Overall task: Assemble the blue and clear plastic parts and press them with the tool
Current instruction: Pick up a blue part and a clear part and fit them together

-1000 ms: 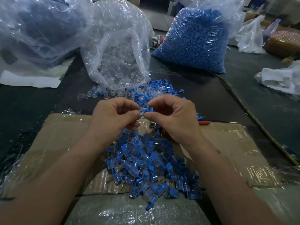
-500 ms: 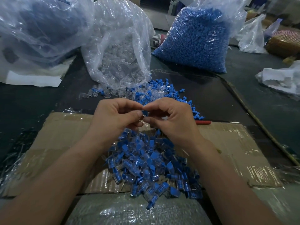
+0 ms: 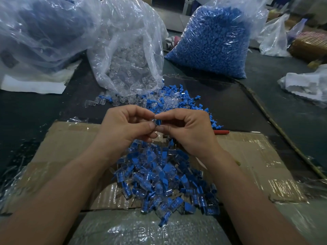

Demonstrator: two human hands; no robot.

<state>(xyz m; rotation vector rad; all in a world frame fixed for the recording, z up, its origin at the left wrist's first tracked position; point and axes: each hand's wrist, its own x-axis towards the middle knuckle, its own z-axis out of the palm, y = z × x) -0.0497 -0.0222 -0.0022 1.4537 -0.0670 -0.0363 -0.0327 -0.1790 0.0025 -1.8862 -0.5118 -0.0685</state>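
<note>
My left hand (image 3: 123, 126) and my right hand (image 3: 187, 131) meet fingertip to fingertip above the cardboard. Between them sits a small blue part (image 3: 158, 122), pinched from the right by my right thumb and forefinger. My left thumb and forefinger pinch the clear piece (image 3: 153, 119) against it; that piece is mostly hidden. A heap of joined blue-and-clear pieces (image 3: 159, 181) lies under my wrists. Loose blue and clear parts (image 3: 169, 98) are spread just beyond my hands. A red tool handle (image 3: 222, 132) pokes out to the right of my right hand.
An open bag of clear parts (image 3: 127, 55) lies behind the loose pile, a full bag of blue parts (image 3: 210, 45) to its right. A large plastic bag (image 3: 39, 32) fills the far left. Flattened cardboard (image 3: 247, 156) covers the dark table.
My two hands have closed together: the clear piece and the blue part, held slightly apart a second ago, now meet between my fingertips. The hands sit about where they were.
</note>
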